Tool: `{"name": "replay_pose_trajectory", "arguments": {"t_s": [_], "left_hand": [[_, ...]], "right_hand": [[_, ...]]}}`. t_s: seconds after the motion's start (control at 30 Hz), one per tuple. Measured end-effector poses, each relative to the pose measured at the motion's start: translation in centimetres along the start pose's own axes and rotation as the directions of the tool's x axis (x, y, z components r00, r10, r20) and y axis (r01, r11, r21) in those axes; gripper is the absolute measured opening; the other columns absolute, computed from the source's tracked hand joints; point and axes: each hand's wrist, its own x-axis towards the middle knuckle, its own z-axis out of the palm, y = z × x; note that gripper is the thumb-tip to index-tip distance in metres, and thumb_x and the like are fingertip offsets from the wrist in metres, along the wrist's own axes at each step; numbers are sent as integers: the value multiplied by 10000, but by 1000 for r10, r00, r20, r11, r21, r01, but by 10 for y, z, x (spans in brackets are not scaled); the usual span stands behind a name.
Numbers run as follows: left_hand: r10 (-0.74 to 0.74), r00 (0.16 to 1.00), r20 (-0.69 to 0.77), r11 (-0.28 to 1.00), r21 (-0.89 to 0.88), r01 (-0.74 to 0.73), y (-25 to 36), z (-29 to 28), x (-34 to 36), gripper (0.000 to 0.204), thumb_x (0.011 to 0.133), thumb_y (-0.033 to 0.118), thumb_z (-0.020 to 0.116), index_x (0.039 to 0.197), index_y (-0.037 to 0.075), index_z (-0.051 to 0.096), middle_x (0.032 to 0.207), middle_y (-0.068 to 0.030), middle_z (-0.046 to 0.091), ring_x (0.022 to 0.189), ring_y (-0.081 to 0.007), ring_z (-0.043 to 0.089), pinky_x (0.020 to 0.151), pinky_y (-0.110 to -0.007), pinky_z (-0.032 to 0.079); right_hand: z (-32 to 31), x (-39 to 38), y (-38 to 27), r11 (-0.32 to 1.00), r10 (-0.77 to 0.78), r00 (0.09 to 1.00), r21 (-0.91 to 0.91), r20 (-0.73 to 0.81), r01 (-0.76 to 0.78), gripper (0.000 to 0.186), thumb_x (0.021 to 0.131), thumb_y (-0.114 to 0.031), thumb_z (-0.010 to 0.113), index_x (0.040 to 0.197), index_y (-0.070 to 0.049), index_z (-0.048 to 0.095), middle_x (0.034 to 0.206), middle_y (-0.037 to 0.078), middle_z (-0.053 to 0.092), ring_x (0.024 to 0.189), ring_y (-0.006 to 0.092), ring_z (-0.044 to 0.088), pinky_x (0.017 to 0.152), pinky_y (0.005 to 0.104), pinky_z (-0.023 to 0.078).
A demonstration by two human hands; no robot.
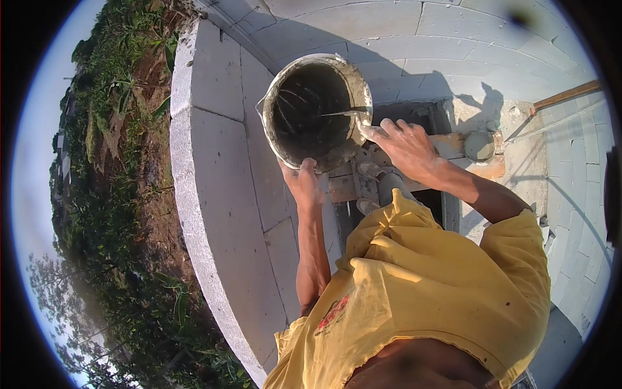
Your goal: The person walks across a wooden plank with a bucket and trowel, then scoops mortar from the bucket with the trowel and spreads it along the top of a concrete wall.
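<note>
A mortar-smeared bucket point(355, 84) is tipped so that its mouth faces me, with grey residue coating the inside. My left hand point(304, 183) grips its lower rim, thumb on the near side and fingers hidden behind. At the right rim my right hand point(409, 148) is closed on a thin tool that looks like a trowel point(343, 114). Its narrow blade appears edge-on and points left across the bucket's mouth. Whether the blade touches the inner wall, I cannot tell.
A pale block wall point(217, 155) curves along my left; beyond it the ground drops to greenery point(129, 272). My shoes point(369, 170) stand by boards point(343, 188) over dark gaps. A round grey container point(479, 147) sits right of them. A wooden bar point(567, 94) leans at far right.
</note>
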Motion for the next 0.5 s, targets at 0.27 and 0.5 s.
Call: {"name": "replay_pose_trajectory", "arguments": {"t_s": [0.27,0.5], "left_hand": [[387,901,195,839,331,-432,8,18,-9,791,744,-181,387,1465,97,221,1338,-147,422,1148,-218,473,957,-287,393],[311,935,171,859,371,-354,-3,3,-10,762,735,-138,427,1445,81,259,1329,-149,432,1170,-221,453,969,-297,371]], "right_hand": [[-16,19,-6,947,198,972,232,129,-223,549,807,-42,559,1334,-73,407,998,197,565,816,377,626,685,442,514],[-8,7,15,401,14,893,816,449,-416,561,853,-218,595,1353,-45,410,848,140,614,596,189,596,497,312,482]]}}
